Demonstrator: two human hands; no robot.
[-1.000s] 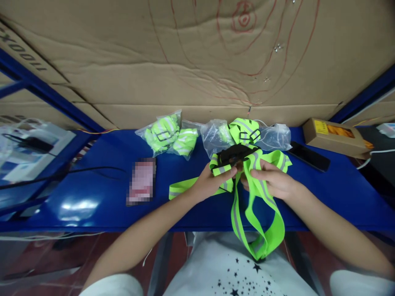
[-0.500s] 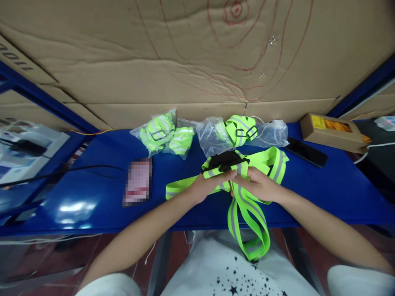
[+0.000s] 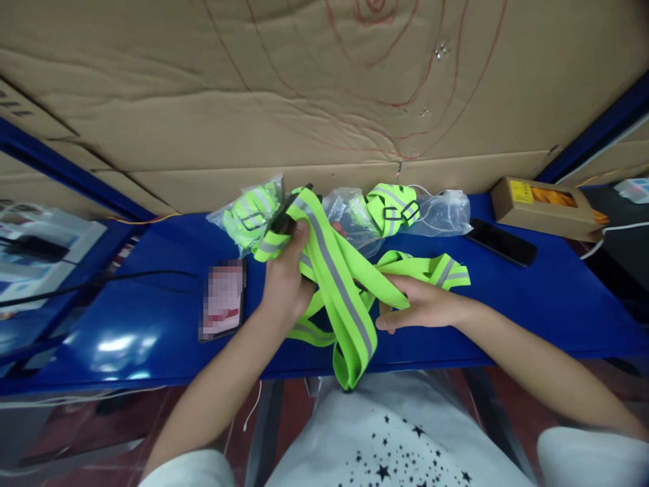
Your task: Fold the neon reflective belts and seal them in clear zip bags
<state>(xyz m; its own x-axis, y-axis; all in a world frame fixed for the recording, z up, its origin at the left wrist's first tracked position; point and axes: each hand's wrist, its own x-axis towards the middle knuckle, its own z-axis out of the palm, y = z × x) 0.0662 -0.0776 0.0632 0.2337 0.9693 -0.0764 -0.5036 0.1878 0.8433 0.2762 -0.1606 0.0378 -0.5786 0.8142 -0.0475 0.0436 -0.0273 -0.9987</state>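
Glossy blue table point(image 3: 152, 325) stands before a large brown cardboard panel point(image 3: 152, 135); over it, the left hand point(image 3: 286, 277) is closed on a lime-yellow strap with grey stripe point(image 3: 334, 270), near its black plastic piece point(image 3: 280, 220), while the right hand point(image 3: 423, 302) keeps thumb and fingers loosely apart beside the same strap. The step in hand seems to be spreading its loops, and the next move would call for the right fingers to close on one band. Behind lie a clear plastic bag with lime-yellow bundle point(image 3: 253, 213) and, to the right, a flat black phone point(image 3: 501, 241).
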